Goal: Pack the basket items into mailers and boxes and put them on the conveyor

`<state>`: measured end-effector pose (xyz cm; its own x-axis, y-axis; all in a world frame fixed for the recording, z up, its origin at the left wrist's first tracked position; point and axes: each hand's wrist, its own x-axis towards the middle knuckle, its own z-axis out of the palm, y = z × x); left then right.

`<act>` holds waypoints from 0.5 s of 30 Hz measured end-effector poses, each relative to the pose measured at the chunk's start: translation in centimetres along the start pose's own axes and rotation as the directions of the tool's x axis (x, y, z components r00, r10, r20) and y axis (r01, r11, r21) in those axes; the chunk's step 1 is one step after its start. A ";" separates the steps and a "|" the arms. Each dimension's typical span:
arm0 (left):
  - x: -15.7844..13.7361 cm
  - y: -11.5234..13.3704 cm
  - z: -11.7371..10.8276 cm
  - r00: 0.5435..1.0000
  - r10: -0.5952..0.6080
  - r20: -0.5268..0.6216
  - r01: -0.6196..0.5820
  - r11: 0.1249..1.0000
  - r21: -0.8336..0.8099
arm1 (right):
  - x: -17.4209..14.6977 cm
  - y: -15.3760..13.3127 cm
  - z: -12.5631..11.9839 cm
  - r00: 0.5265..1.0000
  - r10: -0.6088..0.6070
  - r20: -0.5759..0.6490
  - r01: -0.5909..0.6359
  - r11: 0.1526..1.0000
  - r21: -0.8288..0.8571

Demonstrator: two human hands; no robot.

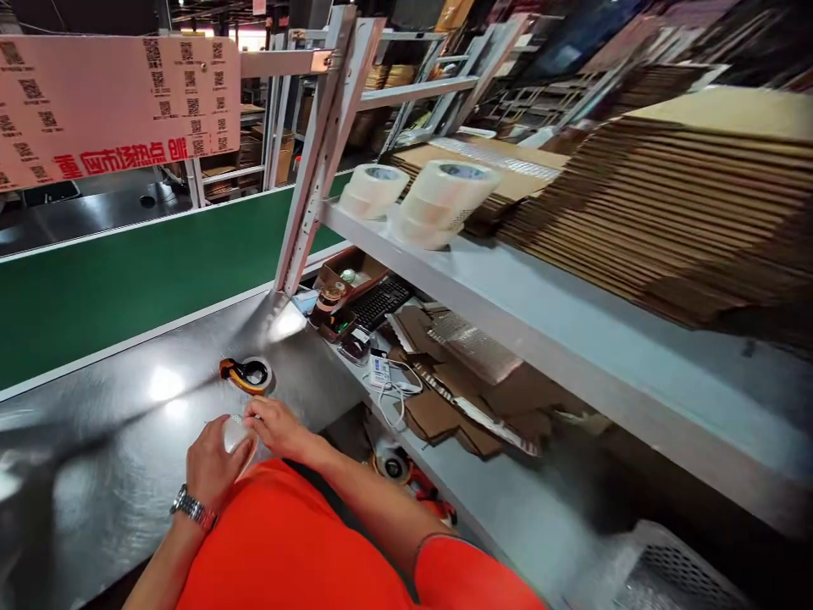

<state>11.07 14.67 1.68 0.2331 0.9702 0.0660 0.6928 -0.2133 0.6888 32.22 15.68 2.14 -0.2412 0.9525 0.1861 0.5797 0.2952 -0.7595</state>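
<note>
Close to my body, above the metal bench (95,474), a whitish, glossy roll of tape (235,433) is held between my hands. My left hand (211,457), with a metal watch at the wrist, wraps round its near left side. The bent fingers of my right hand (276,424) pinch at the roll's right edge; what exactly lies between the fingertips is too small to see. Just beyond the hands, an orange and black tape dispenser (246,375) lies flat on the bench.
Rolls of clear tape (445,203) and stacked flat cardboard (666,203) occupy the raised shelf at right. Below it are a keyboard (381,302), a white cable (397,390) and cardboard pieces (445,415). A slanted metal post (318,152) stands at the bench's far corner.
</note>
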 end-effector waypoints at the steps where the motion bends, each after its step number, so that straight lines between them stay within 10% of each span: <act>1: 0.1 0.2 0.1 1.000 -0.002 -0.009 0.002 0.999 -0.035 | 0.0 0.1 0.1 0.999 0.020 -0.032 -0.021 0.999 -0.031; 8: -0.4 1.0 1.4 0.993 -0.080 0.085 0.110 0.891 -0.441 | 2.1 1.8 -0.5 0.925 0.284 -0.251 -0.269 0.959 0.095; 15: 1.5 -0.5 1.3 0.975 -0.126 0.184 0.212 0.781 -0.587 | 3.5 1.4 -0.7 0.953 0.301 0.020 -0.271 0.826 0.493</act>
<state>11.96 16.08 0.43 0.2657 0.9514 -0.1556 0.1902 0.1065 0.9760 32.69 19.45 2.13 -0.0704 0.9955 -0.0637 0.1605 -0.0517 -0.9857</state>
